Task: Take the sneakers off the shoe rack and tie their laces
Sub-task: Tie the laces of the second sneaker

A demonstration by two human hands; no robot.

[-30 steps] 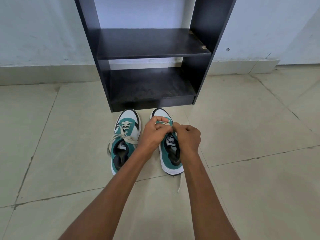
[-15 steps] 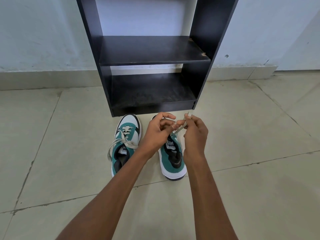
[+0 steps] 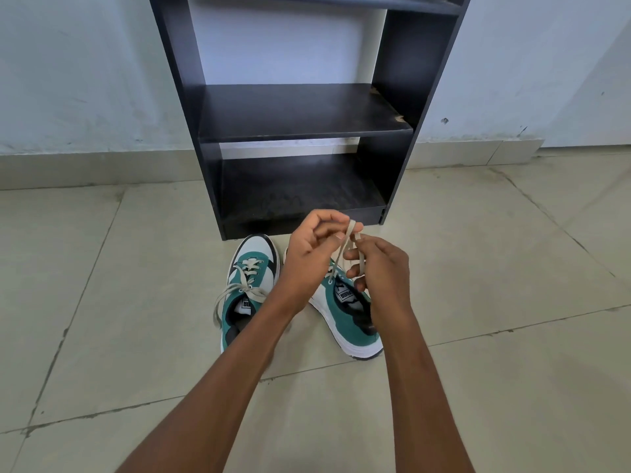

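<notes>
Centre of frame, both hands up over the right sneaker [image 3: 345, 312]: left hand [image 3: 309, 256] pinches its lace [image 3: 343, 249], right hand [image 3: 380, 268] curls round it too. Left sneaker [image 3: 246, 288] lies beside, tied, before the shoe rack [image 3: 297, 110] on the floor [image 3: 102, 302].

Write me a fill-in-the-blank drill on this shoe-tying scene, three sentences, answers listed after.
1. Both sneakers stand on the tiled ____ in front of the black shoe rack.
2. The left hand and right hand hold up the lace of the ____ sneaker.
3. The left sneaker already shows a tied ____.

Missing words: floor; right; bow
</notes>
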